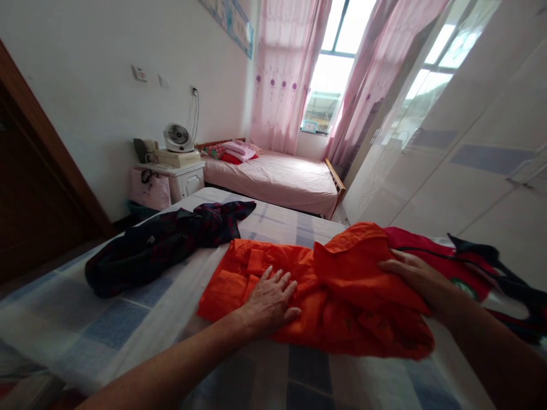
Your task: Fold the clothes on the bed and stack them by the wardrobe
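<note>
An orange jacket [299,267] lies partly folded on the checked bed sheet [141,327], its left part flat and its right end bunched. My left hand [273,296] rests on it, palm down with the fingers spread. At the right end my right hand [412,279] grips a raised fold of the orange cloth, thumb on the near side; some of its fingers are hidden by the fabric. To the left lies a crumpled dark garment [158,245]. Beyond my right hand is a red, white and black jacket [465,267], partly covered by my forearm.
Past the far edge stands a second bed [290,176] with folded bedding [237,151]. A fan [178,138] sits on a white bedside cabinet [188,182], beside a pink bag [149,189]. Wardrobe doors [448,188] line the right side, and a brown door [38,165] is at left.
</note>
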The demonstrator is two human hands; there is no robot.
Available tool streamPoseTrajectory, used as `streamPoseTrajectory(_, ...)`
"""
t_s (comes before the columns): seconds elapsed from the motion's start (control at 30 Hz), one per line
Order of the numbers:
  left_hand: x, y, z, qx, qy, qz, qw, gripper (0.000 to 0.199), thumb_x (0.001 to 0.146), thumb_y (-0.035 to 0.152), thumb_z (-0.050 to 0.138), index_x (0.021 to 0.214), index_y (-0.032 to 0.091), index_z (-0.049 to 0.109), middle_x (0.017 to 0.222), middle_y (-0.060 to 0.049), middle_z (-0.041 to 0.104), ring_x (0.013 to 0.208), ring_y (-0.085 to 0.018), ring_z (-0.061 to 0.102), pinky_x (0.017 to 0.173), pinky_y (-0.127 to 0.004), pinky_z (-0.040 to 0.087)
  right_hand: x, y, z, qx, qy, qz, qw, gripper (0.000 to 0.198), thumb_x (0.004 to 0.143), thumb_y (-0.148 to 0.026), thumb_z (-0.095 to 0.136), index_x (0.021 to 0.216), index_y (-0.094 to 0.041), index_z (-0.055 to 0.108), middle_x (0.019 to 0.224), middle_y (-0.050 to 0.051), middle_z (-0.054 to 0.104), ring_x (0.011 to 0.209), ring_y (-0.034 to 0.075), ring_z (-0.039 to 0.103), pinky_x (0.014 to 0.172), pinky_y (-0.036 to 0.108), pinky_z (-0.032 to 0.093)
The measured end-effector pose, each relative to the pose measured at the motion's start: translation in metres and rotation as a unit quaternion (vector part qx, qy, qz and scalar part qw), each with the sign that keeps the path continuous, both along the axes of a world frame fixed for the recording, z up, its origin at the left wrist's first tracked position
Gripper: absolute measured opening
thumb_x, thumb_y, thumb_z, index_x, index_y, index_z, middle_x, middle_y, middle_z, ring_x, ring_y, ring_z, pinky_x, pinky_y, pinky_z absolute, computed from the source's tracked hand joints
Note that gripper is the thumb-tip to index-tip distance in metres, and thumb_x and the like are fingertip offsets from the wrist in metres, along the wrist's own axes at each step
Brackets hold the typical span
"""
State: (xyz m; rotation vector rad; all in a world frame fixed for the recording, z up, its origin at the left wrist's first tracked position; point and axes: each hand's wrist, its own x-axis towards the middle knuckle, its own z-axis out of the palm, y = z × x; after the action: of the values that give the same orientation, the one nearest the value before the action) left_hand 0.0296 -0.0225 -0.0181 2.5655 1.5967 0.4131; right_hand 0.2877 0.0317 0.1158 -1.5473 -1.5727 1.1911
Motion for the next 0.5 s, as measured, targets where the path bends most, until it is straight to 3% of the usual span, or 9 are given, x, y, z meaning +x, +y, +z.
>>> streamPoseTrajectory(0.17,-0.002,-0.015,0.005,-0.011,-0.023,0.010,1.000,0.058,0.084,0.049,0.050,0.127,0.011,0.050,0.131,-0.018,0.053,0.126,-0.033,0.043,0.109,-0.052,0.023,-0.081,0.006,0.027,0.056,-0.015,0.110,0.992,0.038,0.069,-0.028,0.063,0.106,-0.019,0.062,0.087,0.003,0.070,0.070,0.017,0.064,0.057,0.023,0.050)
streamPoseTrajectory(0.27,-0.007,-0.045,0.014,-0.008,-0.077,0.017,0.997,0.055,0.084,0.039,0.053,0.132,0.012,0.046,0.130,-0.018,0.053,0.123,-0.032,0.045,0.108,-0.050,0.027,-0.140,0.007,0.014,0.121,-0.049,0.177,0.976,0.038,0.073,-0.029,0.060,0.110,-0.019,0.059,0.090,0.002,0.067,0.073,0.015,0.061,0.059,0.023,0.047)
streamPoseTrajectory(0.37,-0.018,-0.082,0.015,-0.060,-0.188,0.002,0.980,0.047,0.082,0.031,0.053,0.128,0.022,0.052,0.127,-0.012,0.057,0.117,-0.031,0.050,0.101,-0.045,0.037,-0.194,-0.002,-0.018,0.127,-0.061,0.369,0.919,0.027,0.083,-0.041,0.051,0.096,-0.019,0.061,0.084,0.001,0.064,0.071,0.013,0.056,0.061,0.024,0.046)
streamPoseTrajectory(0.43,-0.027,-0.103,0.009,-0.151,-0.305,0.007,0.940,0.044,0.082,0.032,0.053,0.125,0.024,0.055,0.121,-0.009,0.062,0.110,-0.030,0.056,0.095,-0.041,0.043,-0.216,-0.012,-0.040,0.120,-0.069,0.490,0.860,0.032,0.086,-0.047,0.046,0.084,-0.020,0.062,0.080,0.000,0.061,0.072,0.013,0.055,0.065,0.025,0.045)
streamPoseTrajectory(0.47,-0.032,-0.113,0.005,-0.207,-0.380,0.029,0.901,0.043,0.082,0.036,0.052,0.122,0.023,0.057,0.117,-0.009,0.064,0.106,-0.029,0.058,0.092,-0.040,0.045,-0.222,-0.015,-0.048,0.120,-0.073,0.526,0.839,0.033,0.087,-0.048,0.046,0.081,-0.020,0.062,0.079,0.000,0.061,0.072,0.013,0.055,0.067,0.026,0.045)
streamPoseTrajectory(0.5,-0.036,-0.120,0.002,-0.266,-0.459,0.064,0.845,0.042,0.082,0.040,0.052,0.119,0.021,0.059,0.114,-0.010,0.065,0.104,-0.028,0.059,0.090,-0.040,0.046,-0.224,-0.018,-0.055,0.124,-0.074,0.542,0.828,0.032,0.087,-0.047,0.046,0.081,-0.021,0.063,0.080,0.000,0.062,0.073,0.014,0.056,0.068,0.027,0.046)
